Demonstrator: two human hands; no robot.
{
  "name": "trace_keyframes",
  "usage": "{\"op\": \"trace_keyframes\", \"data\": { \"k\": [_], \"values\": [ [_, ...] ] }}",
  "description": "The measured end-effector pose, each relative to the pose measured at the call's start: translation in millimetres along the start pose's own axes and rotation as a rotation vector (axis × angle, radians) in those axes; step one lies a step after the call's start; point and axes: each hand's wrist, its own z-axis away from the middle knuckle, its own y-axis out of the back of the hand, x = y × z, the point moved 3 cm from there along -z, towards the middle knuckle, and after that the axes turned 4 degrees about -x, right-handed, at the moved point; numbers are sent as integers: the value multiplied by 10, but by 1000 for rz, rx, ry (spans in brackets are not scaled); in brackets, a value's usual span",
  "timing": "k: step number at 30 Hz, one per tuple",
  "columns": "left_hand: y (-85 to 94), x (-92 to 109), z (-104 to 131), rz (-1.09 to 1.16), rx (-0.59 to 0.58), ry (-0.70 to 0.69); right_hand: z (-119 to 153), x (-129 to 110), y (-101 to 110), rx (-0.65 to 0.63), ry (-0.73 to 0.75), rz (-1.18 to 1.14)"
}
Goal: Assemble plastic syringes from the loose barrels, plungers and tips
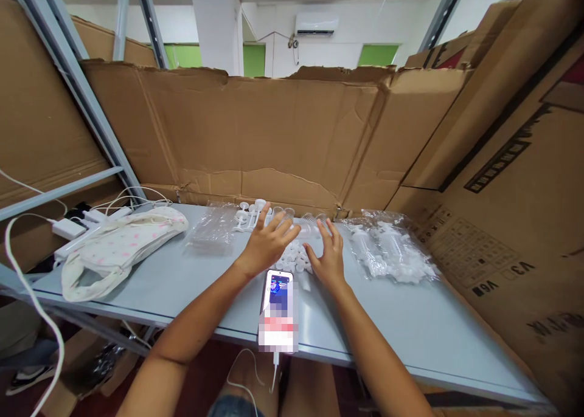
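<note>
My left hand is spread flat, fingers apart, over a pile of small white plastic parts on the grey table. Just to its right, my right hand lies on the same pile with fingers apart. Neither hand grips anything. More white plunger-like pieces stand just beyond my left fingertips. A phone with a lit screen lies between my forearms at the table's front edge.
A clear bag of white plastic parts lies to the right, an emptier clear bag to the left. A white spotted cloth bag and chargers with cables sit far left. Cardboard walls enclose the table.
</note>
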Motion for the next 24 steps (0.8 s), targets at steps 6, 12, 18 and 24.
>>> {"op": "trace_keyframes", "data": {
  "k": [6,12,18,24],
  "values": [
    [59,102,-69,-7,78,-167,10,31,-7,1,-54,-53],
    [-103,42,5,71,192,68,6,48,-61,46,-251,-427],
    [-493,47,128,382,33,237,1,23,-141,-15,-386,-867],
    [-674,67,253,549,-98,286,35,-33,-184,-224,-487,-969]
  ]
}}
